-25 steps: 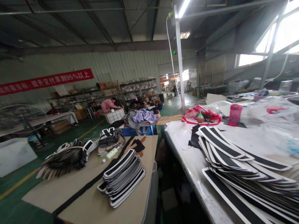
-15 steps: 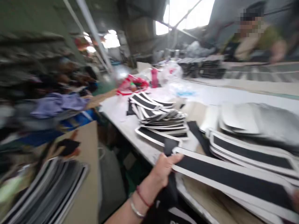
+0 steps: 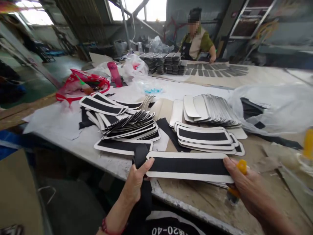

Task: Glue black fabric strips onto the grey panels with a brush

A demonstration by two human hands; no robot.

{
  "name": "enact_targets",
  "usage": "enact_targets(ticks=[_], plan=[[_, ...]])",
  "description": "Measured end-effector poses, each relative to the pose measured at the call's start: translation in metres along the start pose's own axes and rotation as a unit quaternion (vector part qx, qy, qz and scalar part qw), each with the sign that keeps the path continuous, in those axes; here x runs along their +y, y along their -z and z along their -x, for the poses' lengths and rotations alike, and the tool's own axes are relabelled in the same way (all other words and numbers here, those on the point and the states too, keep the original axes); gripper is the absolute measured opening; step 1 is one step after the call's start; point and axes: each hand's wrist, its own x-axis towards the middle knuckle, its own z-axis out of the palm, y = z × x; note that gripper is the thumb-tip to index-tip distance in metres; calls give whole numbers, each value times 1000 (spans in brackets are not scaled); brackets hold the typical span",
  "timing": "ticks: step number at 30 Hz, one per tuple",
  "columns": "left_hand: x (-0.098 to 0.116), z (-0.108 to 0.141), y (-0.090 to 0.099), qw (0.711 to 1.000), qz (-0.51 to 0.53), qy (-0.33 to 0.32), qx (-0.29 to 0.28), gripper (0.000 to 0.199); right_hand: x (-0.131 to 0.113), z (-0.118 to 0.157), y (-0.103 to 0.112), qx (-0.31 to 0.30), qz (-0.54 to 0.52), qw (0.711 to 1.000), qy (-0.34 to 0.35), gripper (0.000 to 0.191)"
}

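With left hand (image 3: 136, 184) and right hand (image 3: 249, 182) closed, grips strip (image 3: 190, 165) by its ends above table (image 3: 195, 195); in left hand, black band (image 3: 141, 156) too; cannot tell whether also holding yellow handle (image 3: 242, 166); seems at a two-handed holding step, calling for level ends; beyond, piles (image 3: 132, 125) of strips; in clear bag (image 3: 233, 104), black pieces (image 3: 251, 109); in red bag (image 3: 65, 92), bottle (image 3: 87, 88); in thin bag (image 3: 146, 82), blue bits (image 3: 153, 90); farther off, person (image 3: 195, 45) beside stacks (image 3: 168, 63)

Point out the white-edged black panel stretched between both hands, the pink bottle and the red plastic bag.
White-edged black panel (image 3: 188, 165): head view, middle of its black face.
Pink bottle (image 3: 114, 74): head view, middle of its body.
Red plastic bag (image 3: 66, 90): head view, left part of its side.
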Motion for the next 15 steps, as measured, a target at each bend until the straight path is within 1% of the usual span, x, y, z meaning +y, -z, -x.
enact_targets(ticks=[3, 5, 7, 10, 15], plan=[[-1, -3, 0, 997, -74, 0, 20, 42, 0, 0, -3, -21, -99, 995, -10, 51], [-3, -9, 0, 995, -98, -7, 32, 42, -1, -4, -3, -46, -162, 986, -8, 53], [-3, -13, -2, 994, -108, -7, 29, 43, -1, -6, -1, -63, -191, 980, -6, 53], [-2, -14, -5, 994, -105, -5, 28, 41, 0, -7, 3, -59, -179, 982, 0, 53], [0, -11, -8, 994, -101, -4, 38, 38, -2, -7, 4, -30, -56, 998, 30, 42]])
